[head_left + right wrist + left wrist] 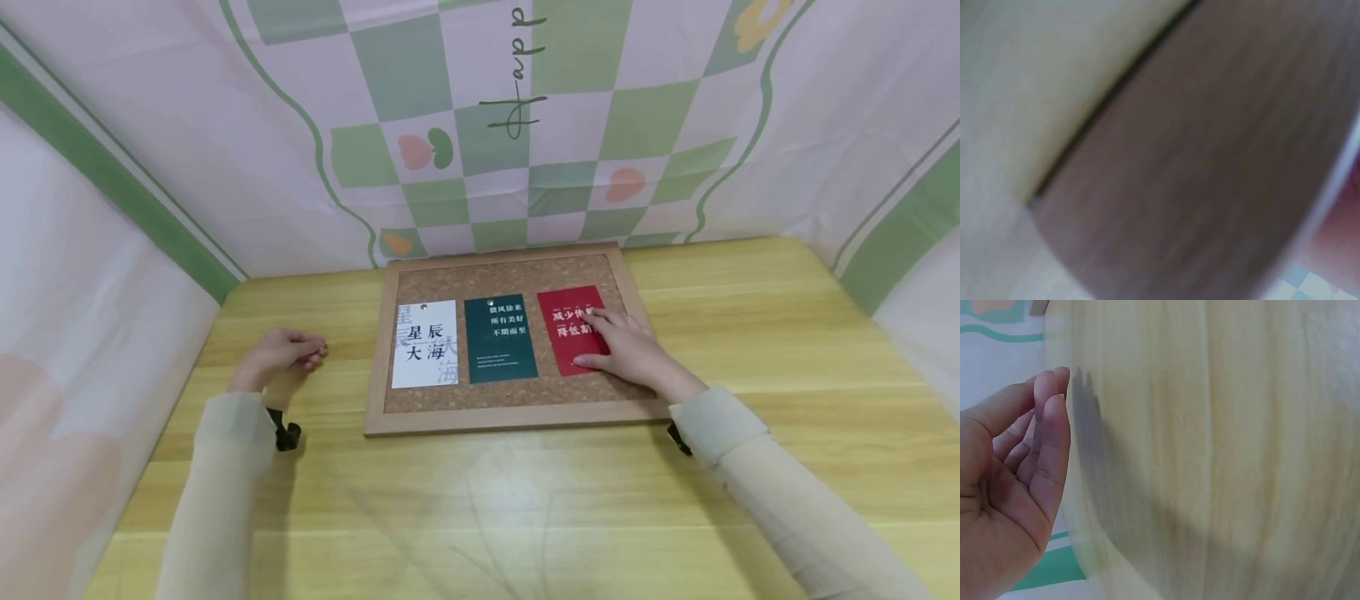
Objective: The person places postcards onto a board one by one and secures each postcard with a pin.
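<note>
My right hand (626, 346) lies on a red card (558, 342) with white characters, at the right side of a framed corkboard (498, 396). Its fingers reach over the card's upper right part, and the thumb touches lower down. A white card (424, 367) and a dark green card (501, 350) lie to the left, each with a small pin at its top. Left of the board, my left hand (279, 354) is raised over the table, thumb and fingertips brought together on a tiny glinting thing, too small to name. The right wrist view mostly shows the blurred wooden frame (1179, 156).
The board rests on a yellow wood-grain table (465, 508), near its back edge. A green and white checked cloth (495, 125) hangs behind, and pale cloth walls (67, 275) close in both sides. Black wrist mounts (285, 433) jut below the sleeves.
</note>
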